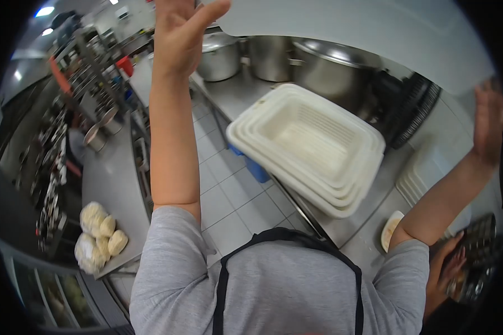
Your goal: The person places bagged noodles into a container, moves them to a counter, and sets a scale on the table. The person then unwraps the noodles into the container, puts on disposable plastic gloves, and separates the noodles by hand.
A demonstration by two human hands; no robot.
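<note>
A large white object [346, 28], smooth and cut off by the frame, is raised across the top of the view. My left hand [176, 39] is up at its left edge, thumb stretched against it and the other fingers largely out of frame. At its right edge my right hand [489, 123] is raised, blurred, with the fingers pointing up along it. Both hands appear to hold the object between them. Below it, a nested stack of white rectangular tubs [313, 139] sits on the steel counter [352, 231].
Lidded metal pots [221, 58] and a black fan [416, 109] stand behind the tubs. More white tubs [425, 167] and a small dish [393, 229] are at right, near another person's hands [450, 265]. Bagged pale food [98, 237] lies on the left counter.
</note>
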